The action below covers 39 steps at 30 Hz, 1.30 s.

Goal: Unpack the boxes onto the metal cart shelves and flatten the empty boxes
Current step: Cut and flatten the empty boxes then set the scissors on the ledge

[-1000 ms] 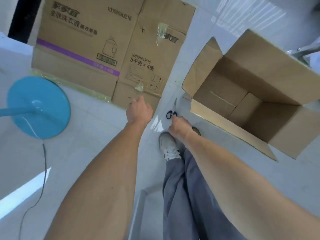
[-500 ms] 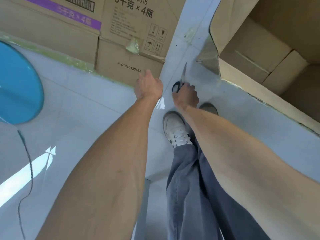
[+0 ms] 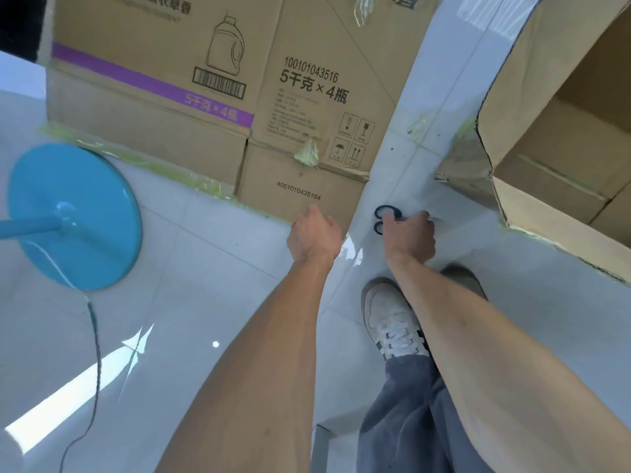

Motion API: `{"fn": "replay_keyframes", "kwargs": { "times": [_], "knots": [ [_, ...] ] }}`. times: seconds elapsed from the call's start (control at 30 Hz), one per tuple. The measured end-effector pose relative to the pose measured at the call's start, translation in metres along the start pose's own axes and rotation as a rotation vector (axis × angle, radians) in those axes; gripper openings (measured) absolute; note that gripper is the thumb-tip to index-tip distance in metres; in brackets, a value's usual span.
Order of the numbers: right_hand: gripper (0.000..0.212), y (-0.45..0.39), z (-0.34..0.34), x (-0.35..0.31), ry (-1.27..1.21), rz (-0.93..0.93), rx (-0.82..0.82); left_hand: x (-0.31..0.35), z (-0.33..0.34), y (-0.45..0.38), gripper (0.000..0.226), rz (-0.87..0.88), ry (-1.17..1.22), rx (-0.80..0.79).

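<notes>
A flattened detergent box (image 3: 218, 97) with a purple stripe and black print lies on the white tiled floor ahead. My left hand (image 3: 314, 233) reaches down to its near edge, fingers curled under out of sight. My right hand (image 3: 408, 235) grips dark-handled scissors (image 3: 384, 218) down at the floor; only the handle loops show beside my fingers. An open, empty cardboard box (image 3: 560, 165) stands at the right with its flaps spread.
A blue round stand base (image 3: 73, 216) with a pole and a dark cord (image 3: 95, 353) sits on the floor at the left. My white shoe (image 3: 389, 319) and grey trouser leg are below my right arm.
My right hand has turned the scissors, so the blade that pointed away no longer shows. The view has pulled back from the boxes, and my left hand stays at the flat box's edge.
</notes>
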State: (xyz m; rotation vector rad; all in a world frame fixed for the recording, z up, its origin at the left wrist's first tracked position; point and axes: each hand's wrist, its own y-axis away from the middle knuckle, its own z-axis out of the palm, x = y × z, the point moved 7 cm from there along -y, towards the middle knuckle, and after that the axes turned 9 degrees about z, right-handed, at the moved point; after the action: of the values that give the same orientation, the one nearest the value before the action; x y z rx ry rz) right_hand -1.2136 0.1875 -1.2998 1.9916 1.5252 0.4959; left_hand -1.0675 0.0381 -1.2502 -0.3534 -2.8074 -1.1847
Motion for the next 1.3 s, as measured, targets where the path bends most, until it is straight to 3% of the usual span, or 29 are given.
{"fn": "replay_keyframes", "kwargs": {
  "times": [0.17, 0.27, 0.4, 0.6, 0.73, 0.83, 0.97, 1.13, 1.3],
  "knots": [
    [0.043, 0.002, 0.011, -0.020, 0.049, -0.029, -0.003, 0.012, 0.008, -0.012, 0.032, 0.019, -0.005, -0.025],
    [0.030, 0.011, 0.021, -0.022, 0.166, -0.226, 0.007, 0.023, 0.020, -0.010, 0.024, 0.087, -0.040, -0.083],
    [0.042, 0.018, 0.030, -0.018, 0.246, -0.421, -0.023, 0.028, 0.033, -0.012, 0.021, 0.123, -0.083, -0.110],
    [0.025, 0.011, 0.019, -0.017, 0.129, -0.354, -0.096, 0.018, 0.034, -0.014, 0.023, 0.047, -0.046, -0.066],
    [0.021, 0.029, 0.013, -0.016, 0.069, -0.298, -0.191, 0.023, 0.035, 0.004, 0.009, -0.031, 0.040, -0.187],
    [0.032, 0.049, -0.002, -0.017, 0.027, -0.256, -0.284, 0.025, 0.028, 0.029, 0.023, -0.076, 0.155, -0.293],
    [0.039, 0.079, -0.043, -0.032, -0.023, -0.263, -0.381, 0.023, 0.000, 0.067, 0.021, -0.221, 0.506, -0.314],
    [0.024, 0.126, -0.127, -0.059, -0.063, -0.274, -0.412, 0.041, -0.063, 0.121, 0.010, -0.328, 0.869, -0.249],
    [0.029, 0.171, -0.214, -0.089, -0.081, -0.322, -0.484, 0.079, -0.127, 0.161, 0.007, -0.328, 0.962, -0.220]
  ]
}}
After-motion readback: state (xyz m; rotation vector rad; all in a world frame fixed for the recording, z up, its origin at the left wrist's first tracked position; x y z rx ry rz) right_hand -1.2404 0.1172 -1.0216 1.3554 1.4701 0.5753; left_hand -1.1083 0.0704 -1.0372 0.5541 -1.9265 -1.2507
